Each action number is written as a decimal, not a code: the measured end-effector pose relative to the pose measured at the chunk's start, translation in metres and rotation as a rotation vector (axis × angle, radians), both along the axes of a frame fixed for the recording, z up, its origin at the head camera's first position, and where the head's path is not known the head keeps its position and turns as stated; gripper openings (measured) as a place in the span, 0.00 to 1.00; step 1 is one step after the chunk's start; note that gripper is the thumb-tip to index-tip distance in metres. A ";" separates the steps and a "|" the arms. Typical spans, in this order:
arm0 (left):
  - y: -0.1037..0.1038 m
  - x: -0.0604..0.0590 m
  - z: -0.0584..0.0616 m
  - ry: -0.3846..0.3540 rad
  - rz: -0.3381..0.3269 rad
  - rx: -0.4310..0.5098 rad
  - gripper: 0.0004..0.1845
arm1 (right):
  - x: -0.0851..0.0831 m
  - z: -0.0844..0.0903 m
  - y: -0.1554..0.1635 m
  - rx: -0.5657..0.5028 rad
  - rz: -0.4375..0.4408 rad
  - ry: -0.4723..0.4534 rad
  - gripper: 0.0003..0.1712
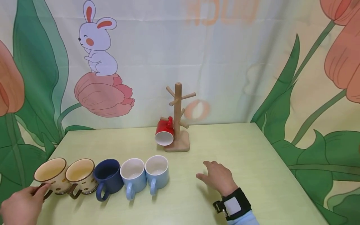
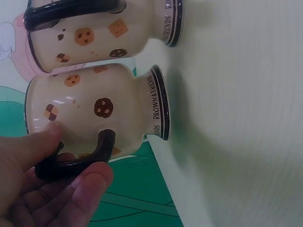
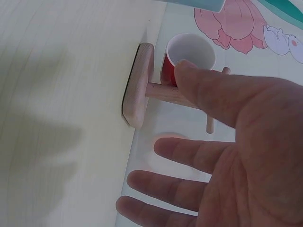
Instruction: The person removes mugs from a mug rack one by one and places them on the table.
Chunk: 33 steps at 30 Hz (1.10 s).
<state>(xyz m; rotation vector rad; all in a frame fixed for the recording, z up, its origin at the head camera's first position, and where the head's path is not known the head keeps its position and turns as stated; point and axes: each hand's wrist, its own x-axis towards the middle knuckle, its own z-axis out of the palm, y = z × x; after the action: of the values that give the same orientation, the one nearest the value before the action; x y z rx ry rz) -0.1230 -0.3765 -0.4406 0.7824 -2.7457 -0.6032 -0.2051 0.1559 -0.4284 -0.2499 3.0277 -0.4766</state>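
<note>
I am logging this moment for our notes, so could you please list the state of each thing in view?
Left hand: pinches the handle of the outer cookie mug.
Second cookie mug: upright, free.
Dark blue mug: upright, free.
Two light blue mugs: upright, side by side.
Red mug: hangs on the wooden mug tree, tilted.
Right hand: open, holds nothing.

Left hand [image 1: 19, 206]: cut off at head view's near-left corner. Cookie-print mug [image 2: 94, 111]: handle partly hidden by fingers [image 2: 80, 189].
</note>
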 end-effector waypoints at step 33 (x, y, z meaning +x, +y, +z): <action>0.005 0.001 0.001 -0.159 0.034 0.010 0.33 | 0.000 -0.003 -0.005 -0.012 0.024 -0.016 0.35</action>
<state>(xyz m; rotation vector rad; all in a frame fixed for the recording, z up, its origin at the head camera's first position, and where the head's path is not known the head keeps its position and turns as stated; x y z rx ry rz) -0.1218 -0.3715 -0.4399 0.9138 -2.8673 -0.5716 -0.2046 0.1507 -0.4315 -0.2813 3.0036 -0.4922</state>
